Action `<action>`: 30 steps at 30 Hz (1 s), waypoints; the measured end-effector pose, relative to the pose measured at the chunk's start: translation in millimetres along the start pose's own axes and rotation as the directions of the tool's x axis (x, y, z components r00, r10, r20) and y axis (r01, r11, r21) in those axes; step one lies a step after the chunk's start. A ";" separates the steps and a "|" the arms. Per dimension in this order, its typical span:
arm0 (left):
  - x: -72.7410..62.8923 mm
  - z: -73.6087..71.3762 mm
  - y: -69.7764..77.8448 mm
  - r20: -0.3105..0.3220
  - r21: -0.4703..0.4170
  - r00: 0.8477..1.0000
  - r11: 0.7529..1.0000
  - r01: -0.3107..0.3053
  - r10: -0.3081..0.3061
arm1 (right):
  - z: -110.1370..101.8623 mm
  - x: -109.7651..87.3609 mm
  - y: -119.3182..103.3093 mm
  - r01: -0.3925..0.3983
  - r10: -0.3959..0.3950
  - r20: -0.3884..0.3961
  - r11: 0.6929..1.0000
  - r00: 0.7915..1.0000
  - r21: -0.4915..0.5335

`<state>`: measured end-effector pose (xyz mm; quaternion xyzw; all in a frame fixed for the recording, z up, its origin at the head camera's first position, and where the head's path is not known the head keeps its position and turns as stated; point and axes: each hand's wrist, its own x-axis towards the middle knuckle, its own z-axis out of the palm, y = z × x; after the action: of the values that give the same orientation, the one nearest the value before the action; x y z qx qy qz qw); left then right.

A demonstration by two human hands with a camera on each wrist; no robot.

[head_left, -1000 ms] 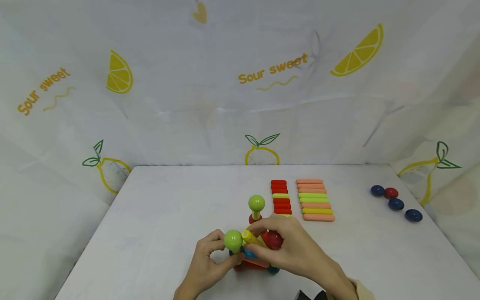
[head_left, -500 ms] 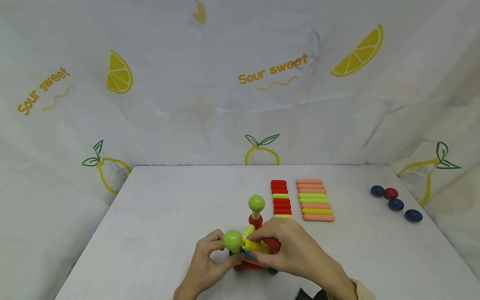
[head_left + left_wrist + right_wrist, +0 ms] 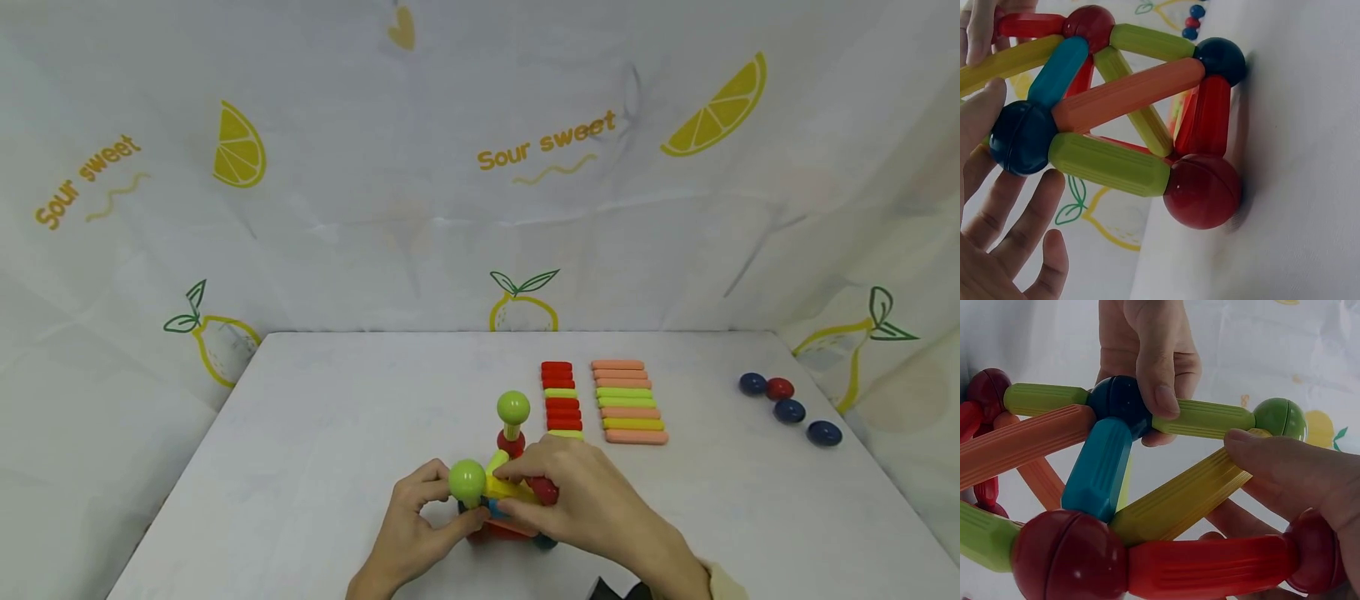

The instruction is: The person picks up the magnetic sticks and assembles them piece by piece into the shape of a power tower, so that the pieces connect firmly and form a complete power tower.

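A framework of colored magnetic rods and balls stands on the table between both hands. My left hand [image 3: 423,517] pinches a green rod [image 3: 1216,417] where it joins a dark blue ball [image 3: 1124,403]. A light green ball [image 3: 467,481] tops that rod. My right hand [image 3: 581,496] pinches a yellow rod [image 3: 1179,494] between thumb and fingers. One yellow end lies at the light green ball, the other at a red ball [image 3: 1072,556]. Whether the upper end touches is hidden by the thumb. A blue rod [image 3: 1059,72] and an orange rod [image 3: 1129,94] sit below.
Behind the framework lie a column of short red and green rods [image 3: 562,403] and a column of longer orange, green and yellow rods [image 3: 628,413]. Several loose dark blue balls [image 3: 789,411] and one red ball [image 3: 780,388] are at the table's right.
My right hand has tipped the yellow rod's free end down and left, from pointing upward to lying against or near the light green ball. The left hand has stayed in place.
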<state>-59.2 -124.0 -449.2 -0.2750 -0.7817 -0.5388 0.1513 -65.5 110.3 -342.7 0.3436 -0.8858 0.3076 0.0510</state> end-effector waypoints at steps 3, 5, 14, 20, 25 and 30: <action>-0.8 -2.5 -0.6 0.024 0.020 1.000 1.000 -0.012 0.011 | -1.2 -2.0 0.5 -0.021 0.020 0.016 0.999 1.000 0.043; -1.3 -4.5 -0.4 0.039 0.030 0.999 1.000 -0.001 0.000 | -2.7 -4.3 1.2 -0.039 0.038 0.020 0.995 0.999 0.087; -2.0 -15.2 0.8 -0.033 0.111 0.994 0.988 0.106 -0.103 | -21.8 -23.1 11.5 -0.148 0.163 -0.104 0.980 0.981 0.135; -1.1 -12.5 1.7 -0.181 0.163 0.953 0.949 0.271 -0.241 | -27.1 -31.4 33.1 -0.224 0.236 -0.219 0.972 0.947 0.076; -0.5 -4.7 14.8 -0.202 0.135 0.900 0.899 0.416 -0.386 | -24.3 -34.6 65.9 -0.260 0.251 -0.283 0.965 0.926 0.003; -1.2 16.5 36.6 -0.090 0.107 0.811 0.804 0.585 -0.578 | -14.9 -41.0 104.4 -0.391 0.351 -0.245 0.909 0.904 -0.142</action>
<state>-35.5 -99.2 -428.2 0.0025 -0.8575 -0.5143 0.0171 -103.1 202.6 -396.3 0.1265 -0.9494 0.2620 0.1185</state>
